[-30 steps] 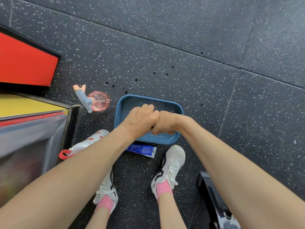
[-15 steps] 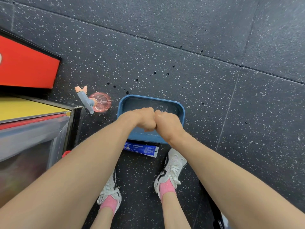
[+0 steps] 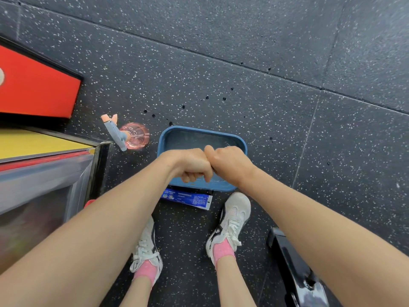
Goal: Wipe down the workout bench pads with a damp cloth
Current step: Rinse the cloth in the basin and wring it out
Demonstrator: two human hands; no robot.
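Speckled rubber floor (image 3: 243,63) fills the view. At left, one red-and-yellow box (image 3: 33,91). At lower right, one glossy black frame piece (image 3: 294,273), possibly the bench, can't confirm; no bench pads identifiable. One blue basin (image 3: 200,130) sits on the floor just ahead of two white shoes (image 3: 232,218). Left hand (image 3: 190,165) and right hand (image 3: 230,162) are both curled into tight fists, knuckles touching, directly over the basin. The cloth isn't visible. It's likely balled inside the fists and being wrung, so count is zero seen, one assumed. It should handle soft, limp, light and drippy when wet; best gripped bunched at both ends to twist, then spread flat under the palm for wiping. One pink spray bottle (image 3: 132,136) lies left of the basin. One blue tube (image 3: 188,198) lies against the basin's near edge.
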